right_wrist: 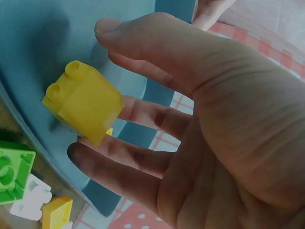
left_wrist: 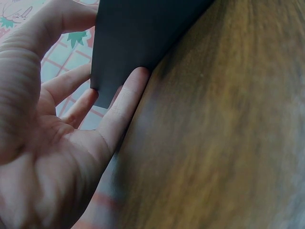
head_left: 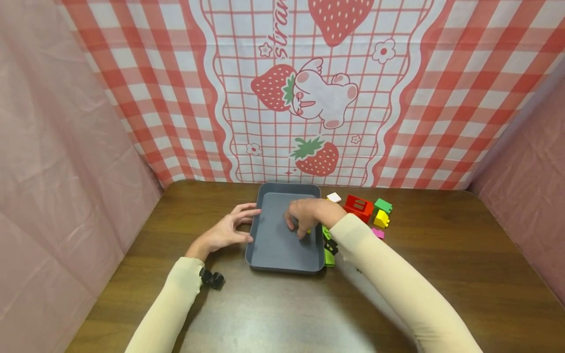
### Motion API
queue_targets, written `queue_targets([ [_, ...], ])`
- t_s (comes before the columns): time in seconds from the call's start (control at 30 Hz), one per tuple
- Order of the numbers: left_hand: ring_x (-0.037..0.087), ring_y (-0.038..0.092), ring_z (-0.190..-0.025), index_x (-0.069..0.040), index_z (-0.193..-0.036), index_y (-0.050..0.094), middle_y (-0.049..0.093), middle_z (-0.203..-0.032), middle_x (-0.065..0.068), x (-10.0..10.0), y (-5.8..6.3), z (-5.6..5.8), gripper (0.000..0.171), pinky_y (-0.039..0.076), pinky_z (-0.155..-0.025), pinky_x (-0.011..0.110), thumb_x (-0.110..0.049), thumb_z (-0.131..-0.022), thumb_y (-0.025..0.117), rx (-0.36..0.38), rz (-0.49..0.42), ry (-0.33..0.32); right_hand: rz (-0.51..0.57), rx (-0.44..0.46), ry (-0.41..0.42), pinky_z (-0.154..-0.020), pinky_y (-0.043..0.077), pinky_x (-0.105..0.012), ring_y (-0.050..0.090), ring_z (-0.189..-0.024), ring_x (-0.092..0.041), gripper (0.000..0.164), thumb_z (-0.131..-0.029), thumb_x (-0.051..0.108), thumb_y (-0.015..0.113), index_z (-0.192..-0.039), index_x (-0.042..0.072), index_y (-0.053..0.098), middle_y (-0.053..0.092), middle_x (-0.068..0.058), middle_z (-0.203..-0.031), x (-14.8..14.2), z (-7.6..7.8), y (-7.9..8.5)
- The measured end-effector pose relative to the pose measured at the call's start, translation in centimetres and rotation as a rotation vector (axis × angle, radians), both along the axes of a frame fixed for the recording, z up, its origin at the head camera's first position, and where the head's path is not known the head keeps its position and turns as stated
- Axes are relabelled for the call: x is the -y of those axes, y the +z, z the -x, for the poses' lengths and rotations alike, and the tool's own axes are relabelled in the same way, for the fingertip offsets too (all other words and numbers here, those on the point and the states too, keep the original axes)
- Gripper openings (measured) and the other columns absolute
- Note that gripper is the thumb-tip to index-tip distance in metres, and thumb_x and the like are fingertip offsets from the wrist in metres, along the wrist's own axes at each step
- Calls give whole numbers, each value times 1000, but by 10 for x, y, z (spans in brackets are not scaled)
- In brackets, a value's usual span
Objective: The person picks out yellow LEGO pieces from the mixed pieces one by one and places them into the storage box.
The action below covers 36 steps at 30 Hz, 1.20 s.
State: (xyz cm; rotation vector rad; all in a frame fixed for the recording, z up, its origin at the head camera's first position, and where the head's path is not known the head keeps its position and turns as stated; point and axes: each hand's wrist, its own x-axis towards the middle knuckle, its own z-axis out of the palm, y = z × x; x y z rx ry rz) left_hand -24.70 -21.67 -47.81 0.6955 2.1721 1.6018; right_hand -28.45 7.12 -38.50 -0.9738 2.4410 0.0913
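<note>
On the table lies a grey rectangular tray. My left hand touches the tray's left side, its fingers and thumb spread along the outer wall; in the left wrist view the fingers of the left hand look mostly straight. Inside the tray, near its right side, is a yellow toy building block with round studs. My right hand reaches into the tray over it. In the right wrist view, fingertips of the right hand are beside the block, while the thumb stays apart from it.
Right of the tray lie more blocks: a red one with window openings, a green one, a yellow one, a pink one, a white one and lime-green ones. A checked strawberry cloth hangs behind the table.
</note>
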Motion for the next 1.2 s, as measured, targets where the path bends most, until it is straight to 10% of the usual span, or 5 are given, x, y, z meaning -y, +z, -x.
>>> queue_targets([
  [0.6,60,34,-162,4,-170,43,17,-185,21,1,0,2,80,57,-115,46,4,-98,79,-10,10,3,4,4,-18,-75,48,-31,56,-89,-17,26,-97,17,89,-120,14,78,69,-8,-115,-1,2,29],
  [1.2,60,36,-162,5,-169,44,18,-185,22,1,-1,1,80,57,-112,36,5,-98,79,-26,6,1,56,-5,25,-77,45,-31,53,-90,-17,24,-96,16,87,-117,13,77,67,-18,-127,-12,-3,27],
])
